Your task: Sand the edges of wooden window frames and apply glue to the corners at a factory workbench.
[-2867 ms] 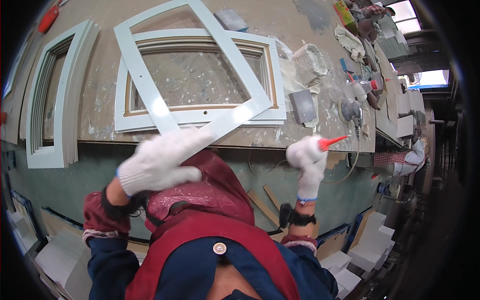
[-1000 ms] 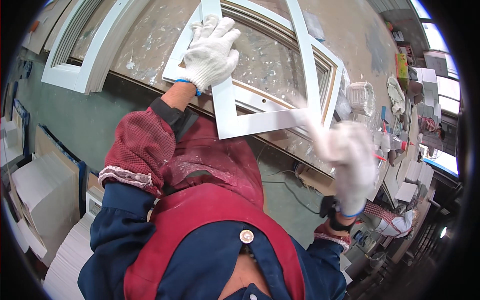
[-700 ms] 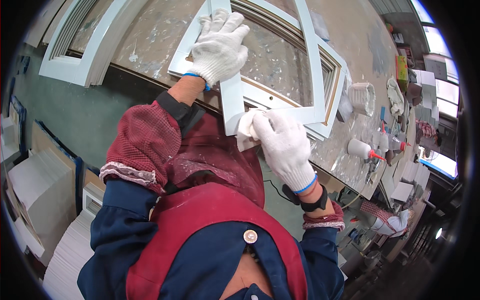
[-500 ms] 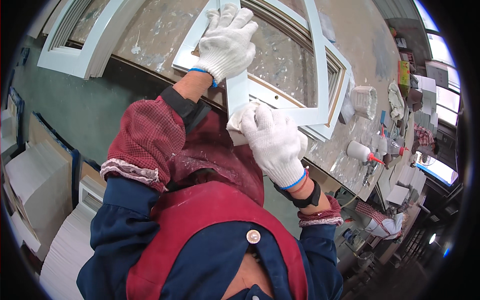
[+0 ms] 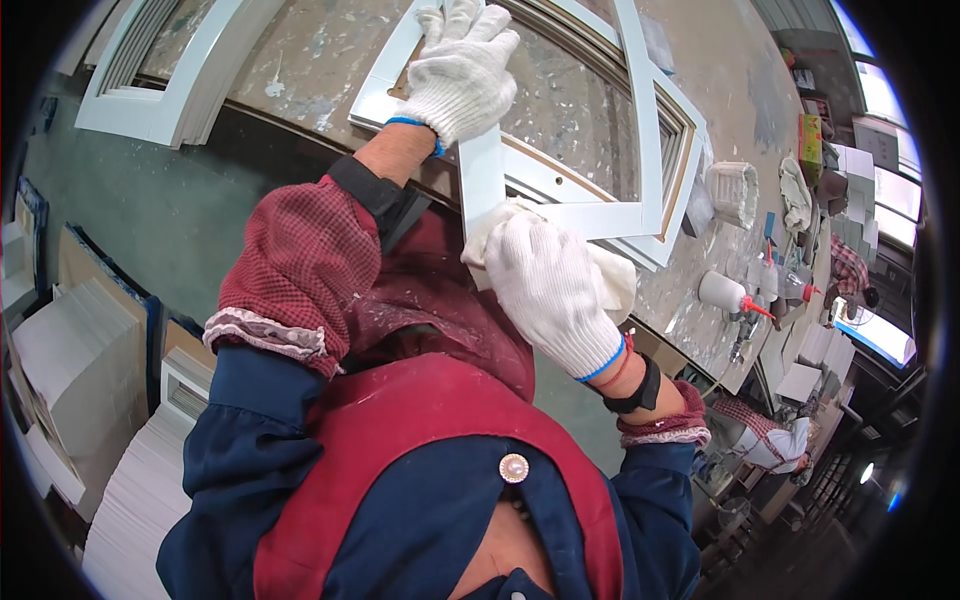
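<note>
A white rectangular frame (image 5: 483,175) lies askew over other white frames (image 5: 647,249) at the table's near edge. My left hand (image 5: 460,80), in a white knitted glove, rests spread on the far part of the frame's left side. My gloved right hand (image 5: 550,285) is closed on a folded off-white cloth (image 5: 616,284), pressing it on the frame's near left corner. The cloth sticks out on both sides of the hand, and the glove covers its middle. Fingertips of the right hand are partly hidden.
A stack of white frames (image 5: 120,118) overhangs the table (image 5: 310,60) at left. To the right are a white tub (image 5: 733,195), a red-tipped bottle (image 5: 722,291) and a crumpled rag (image 5: 796,196). White panels (image 5: 75,340) stand at lower left; two people are farther off right.
My right hand has turned a little on the near corner, with more of the cloth showing on its right. The left hand keeps its place on the frame. The view has shifted slightly.
</note>
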Tool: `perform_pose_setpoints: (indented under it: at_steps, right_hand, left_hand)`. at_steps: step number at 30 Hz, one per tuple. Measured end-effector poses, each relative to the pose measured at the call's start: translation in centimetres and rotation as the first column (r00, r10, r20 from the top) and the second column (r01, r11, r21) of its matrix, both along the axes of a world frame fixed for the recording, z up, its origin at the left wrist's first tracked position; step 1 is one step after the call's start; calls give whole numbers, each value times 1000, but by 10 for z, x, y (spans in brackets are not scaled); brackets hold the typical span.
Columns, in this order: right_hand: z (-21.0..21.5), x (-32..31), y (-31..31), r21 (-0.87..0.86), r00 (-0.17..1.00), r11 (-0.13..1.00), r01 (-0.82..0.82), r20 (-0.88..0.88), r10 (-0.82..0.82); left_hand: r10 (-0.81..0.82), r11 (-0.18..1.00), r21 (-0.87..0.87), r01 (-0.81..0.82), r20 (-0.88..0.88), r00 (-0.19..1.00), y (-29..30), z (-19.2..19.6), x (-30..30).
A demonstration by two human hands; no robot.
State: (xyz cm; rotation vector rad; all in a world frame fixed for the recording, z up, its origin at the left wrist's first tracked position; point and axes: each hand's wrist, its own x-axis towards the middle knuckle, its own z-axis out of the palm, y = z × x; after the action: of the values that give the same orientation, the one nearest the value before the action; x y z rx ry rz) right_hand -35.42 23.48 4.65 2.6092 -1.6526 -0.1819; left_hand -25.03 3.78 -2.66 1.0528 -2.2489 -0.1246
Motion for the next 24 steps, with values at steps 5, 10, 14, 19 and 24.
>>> perform_pose_setpoints:
  at_steps: [5,10,14,19,24]
  right_hand:
    - [16,-18,12,342,995,934,-99,34,93]
    - [36,-57,42,293,986,944,151,26,-166]
    - [45,-64,32,167,965,962,217,114,-238]
    - [28,-40,9,58,957,977,205,199,-212]
    - [7,-13,-27,19,964,990,139,228,-139]
  left_hand:
    - [57,998,-7,-56,54,997,-4,-13,1]
    - [59,998,-7,-59,97,994,-2,-7,-4]
    - [68,995,63,-76,115,991,-6,-7,3]
    - [47,995,79,-58,127,991,-5,-5,1]
    - [68,994,78,-79,129,989,-2,-3,-1]
